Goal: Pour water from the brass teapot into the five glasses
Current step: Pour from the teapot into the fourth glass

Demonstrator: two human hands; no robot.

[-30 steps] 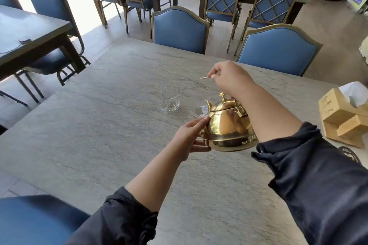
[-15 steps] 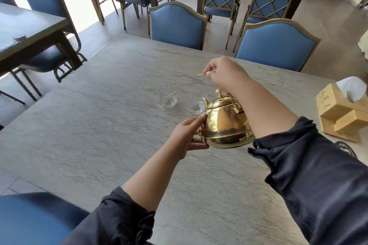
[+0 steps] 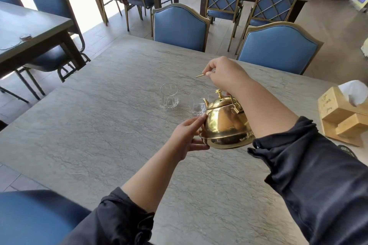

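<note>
The brass teapot (image 3: 225, 125) hangs just above the grey table (image 3: 99, 135), tilted with its spout over a clear glass (image 3: 196, 103). My right hand (image 3: 225, 74) is closed on its thin handle above the lid. My left hand (image 3: 186, 136) steadies the pot's lower left side with fingertips and thumb. A second clear glass (image 3: 169, 95) stands to the left of the first. Any other glasses are hidden behind my right arm and the pot. I cannot see a stream of water.
A wooden tissue holder (image 3: 342, 113) stands at the table's right edge. Two blue chairs (image 3: 179, 28) (image 3: 278, 47) face me across the table. Another dark table (image 3: 29, 32) is to the left.
The teapot and both hands keep nearly the same pose; the pot has tipped back slightly, with its lid knob more upright. The glasses have not moved.
</note>
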